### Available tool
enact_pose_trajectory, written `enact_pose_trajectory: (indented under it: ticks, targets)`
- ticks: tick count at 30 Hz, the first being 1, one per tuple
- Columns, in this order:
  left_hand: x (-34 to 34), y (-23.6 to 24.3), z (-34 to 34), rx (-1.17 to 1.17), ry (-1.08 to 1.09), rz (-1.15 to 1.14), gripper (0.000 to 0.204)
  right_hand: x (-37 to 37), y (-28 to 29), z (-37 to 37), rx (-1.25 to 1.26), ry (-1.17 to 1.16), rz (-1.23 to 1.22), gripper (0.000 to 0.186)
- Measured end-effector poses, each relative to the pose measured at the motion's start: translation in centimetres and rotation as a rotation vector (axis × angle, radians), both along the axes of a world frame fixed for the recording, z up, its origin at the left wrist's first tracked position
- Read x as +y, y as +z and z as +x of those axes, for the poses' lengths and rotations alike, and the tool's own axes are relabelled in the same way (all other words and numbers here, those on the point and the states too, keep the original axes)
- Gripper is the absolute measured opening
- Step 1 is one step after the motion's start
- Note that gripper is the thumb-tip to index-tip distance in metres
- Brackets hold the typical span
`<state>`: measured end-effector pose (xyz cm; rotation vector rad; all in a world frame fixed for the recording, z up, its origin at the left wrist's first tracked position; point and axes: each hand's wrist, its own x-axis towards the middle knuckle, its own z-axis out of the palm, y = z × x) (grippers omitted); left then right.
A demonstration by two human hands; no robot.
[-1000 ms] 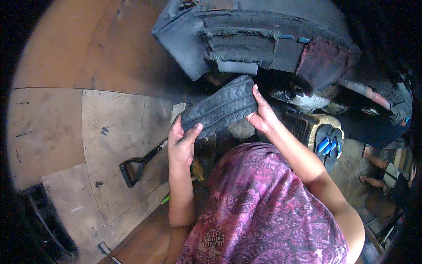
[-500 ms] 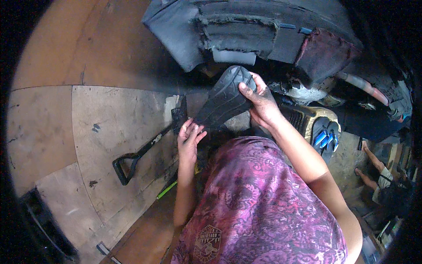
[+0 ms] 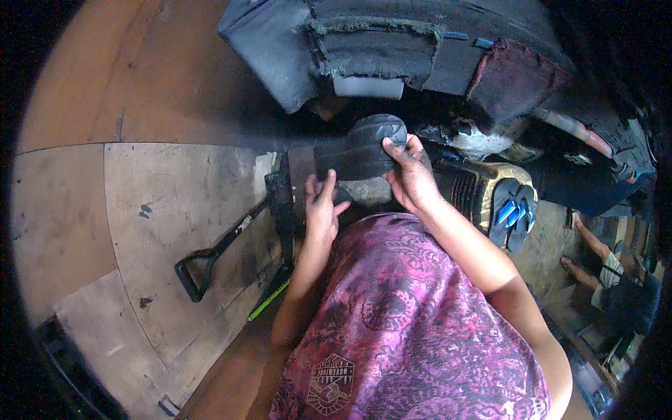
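R hand (image 3: 415,178) pinches blk slab (image 3: 358,152), most lying to its L.

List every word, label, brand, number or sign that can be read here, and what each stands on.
Purple-and-black patterned fabric shirt: pale hexagonal emblem with small lettering, not copied out here.
Black, grooved rubber sole: no readable text.
Flat black flip-flops with blue straps: no readable text.

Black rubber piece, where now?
Head view, upper middle: the black rubber piece is held in the right grip; the left grip is by its lower left edge, contact unclear.
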<state>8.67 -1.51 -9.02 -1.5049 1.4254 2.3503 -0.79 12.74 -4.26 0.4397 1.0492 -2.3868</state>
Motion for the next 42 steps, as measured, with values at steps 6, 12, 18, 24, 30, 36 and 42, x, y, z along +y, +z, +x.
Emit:
enact_pose_trajectory:
  ticks: [6, 12, 18, 24, 30, 36, 42]
  targets:
    - [-0.5, -2.3, -4.2, 0.306, 0.044, 0.466, 0.056, -1.9, 0.0, -0.5, 0.034, -0.044, 0.072, 0.025]
    - [-2.4, -3.9, -7.0, 0.223, 0.113, 0.499, 0.035, -3.7, -0.1, -2.4, 0.056, -0.044, 0.105, 0.026]
    - [-3.5, -2.7, -7.7, 0.321, 0.041, 0.45, 0.034, -3.2, 0.2, -0.8, 0.167, -0.056, -0.022, 0.032]
    - [-2.9, 0.8, -8.7, 0.418, -0.028, 0.35, 0.033, -1.8, 0.8, 0.3, 0.197, -0.138, -0.163, 0.039]
    - [-0.9, 1.7, -8.7, 0.34, -0.152, 0.364, 0.047, 1.6, 1.9, 1.2, 0.281, -0.144, -0.031, 0.039]
    - [-2.0, 0.2, -3.0, 0.15, -0.452, -0.23, 0.084, 4.0, 1.2, 0.5, 0.229, -0.174, 0.159, 0.029]
    - [-1.0, 1.0, -4.4, 0.59, -0.785, -0.488, 0.051, 3.2, -1.9, 0.3, 0.178, 0.26, 0.099, 0.022]
